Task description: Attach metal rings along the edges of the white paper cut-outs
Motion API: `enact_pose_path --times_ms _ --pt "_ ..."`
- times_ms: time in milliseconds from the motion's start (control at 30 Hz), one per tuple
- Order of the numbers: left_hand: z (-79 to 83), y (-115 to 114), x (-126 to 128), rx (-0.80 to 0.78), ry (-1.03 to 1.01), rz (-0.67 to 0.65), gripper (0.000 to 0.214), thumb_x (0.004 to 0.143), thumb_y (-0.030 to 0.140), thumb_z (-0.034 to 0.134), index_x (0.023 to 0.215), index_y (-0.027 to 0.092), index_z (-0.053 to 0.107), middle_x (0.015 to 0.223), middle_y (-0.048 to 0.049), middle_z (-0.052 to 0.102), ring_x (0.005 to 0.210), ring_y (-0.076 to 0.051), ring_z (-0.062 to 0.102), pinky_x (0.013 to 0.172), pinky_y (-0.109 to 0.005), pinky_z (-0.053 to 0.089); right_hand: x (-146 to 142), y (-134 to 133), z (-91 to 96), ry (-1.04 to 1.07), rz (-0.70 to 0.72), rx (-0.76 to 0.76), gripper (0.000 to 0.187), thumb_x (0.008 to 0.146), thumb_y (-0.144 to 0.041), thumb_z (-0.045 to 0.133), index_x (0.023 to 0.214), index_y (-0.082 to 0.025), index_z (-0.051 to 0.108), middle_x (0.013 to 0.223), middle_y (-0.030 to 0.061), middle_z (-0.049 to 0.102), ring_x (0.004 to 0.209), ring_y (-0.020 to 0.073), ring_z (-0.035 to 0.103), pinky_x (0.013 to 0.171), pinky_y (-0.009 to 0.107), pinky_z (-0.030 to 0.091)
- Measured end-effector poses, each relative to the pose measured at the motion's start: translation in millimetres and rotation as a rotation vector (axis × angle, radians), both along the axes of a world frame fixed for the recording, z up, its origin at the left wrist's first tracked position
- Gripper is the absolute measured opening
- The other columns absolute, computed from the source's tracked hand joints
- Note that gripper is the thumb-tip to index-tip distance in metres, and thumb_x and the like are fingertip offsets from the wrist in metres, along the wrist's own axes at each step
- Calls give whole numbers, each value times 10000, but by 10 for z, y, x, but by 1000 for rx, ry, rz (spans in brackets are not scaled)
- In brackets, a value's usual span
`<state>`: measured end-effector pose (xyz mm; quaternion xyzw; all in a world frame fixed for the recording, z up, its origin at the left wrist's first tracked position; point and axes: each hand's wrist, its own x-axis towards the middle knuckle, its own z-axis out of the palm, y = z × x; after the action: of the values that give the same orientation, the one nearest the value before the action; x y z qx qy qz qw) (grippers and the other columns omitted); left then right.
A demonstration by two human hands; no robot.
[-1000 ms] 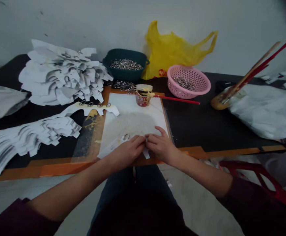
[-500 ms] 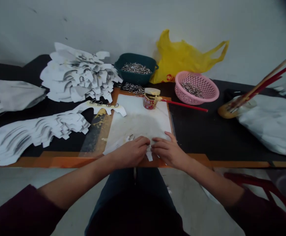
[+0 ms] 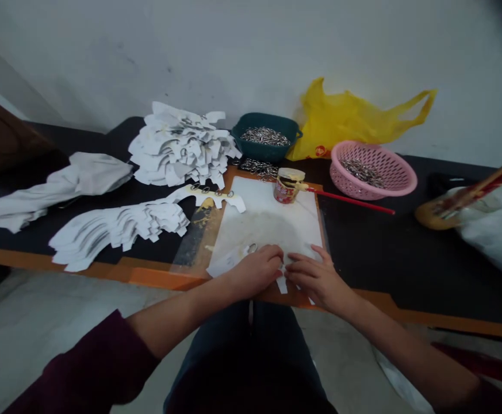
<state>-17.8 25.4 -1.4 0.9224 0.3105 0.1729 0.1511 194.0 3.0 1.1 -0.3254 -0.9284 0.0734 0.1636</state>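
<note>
A white cut-out strip with tabs (image 3: 282,284) lies under both hands at the front of the white board (image 3: 251,224). One metal ring (image 3: 251,248) shows on it, just left of the hands. My left hand (image 3: 257,269) is closed, its fingers curled together at the strip; the fingertips and whatever is between them are partly hidden. My right hand (image 3: 313,276) is open over the strip's right part, fingers stretched towards the left hand and one finger raised apart. Another white strip with several rings (image 3: 210,198) lies beyond, at the board's left edge.
Behind the board stands a glue jar (image 3: 286,187) with a red-handled brush (image 3: 349,201) across it. A green basin (image 3: 265,150) and a pink basket (image 3: 371,192) hold metal rings. Stacked white strips (image 3: 117,227) lie left, a yellow bag (image 3: 349,118) at the wall.
The camera view has turned left, so everything sits further right and lower. Both hands remain close together on the strip, with hardly any visible change in their pose.
</note>
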Motion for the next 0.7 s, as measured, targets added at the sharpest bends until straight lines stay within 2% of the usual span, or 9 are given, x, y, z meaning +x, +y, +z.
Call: enact_pose_path --times_ms 200,333,433,633,700 --pt "57 -15 -15 26 57 -26 137 840 206 460 899 97 520 986 -99 518 937 -192 481 847 -309 424 -3 -35 -38 -1 3 28 360 809 -58 435 1071 -266 569 1043 15 651 1152 193 484 1030 486 105" --pt "56 -33 -17 30 65 -14 133 833 200 477 906 95 514 983 -93 515 924 -185 483 836 -296 425 -21 -36 -30 64 -81 -59 279 833 -118 440 1030 -259 579 1011 27 646 1133 187 496 1021 474 151" --pt "56 -37 -14 33 74 -19 131 831 194 480 907 93 516 979 -92 513 928 -182 480 836 -291 423 -24 -21 -20 59 -92 -114 260 837 -156 456 1057 -239 568 1034 52 625 1124 186 496 1005 446 213" --pt "76 -28 -9 37 82 -21 118 839 185 459 901 105 519 977 -87 519 923 -186 482 835 -304 425 -35 -69 -35 16 -60 26 322 838 -103 430 1077 -265 572 1010 24 619 1168 212 425 1013 484 154" --pt "70 -21 -9 35 76 -20 116 831 177 471 907 105 520 983 -86 518 919 -184 482 833 -302 428 -44 -93 -43 7 -85 88 312 831 -110 444 1059 -265 590 1029 38 600 1177 237 391 995 485 193"
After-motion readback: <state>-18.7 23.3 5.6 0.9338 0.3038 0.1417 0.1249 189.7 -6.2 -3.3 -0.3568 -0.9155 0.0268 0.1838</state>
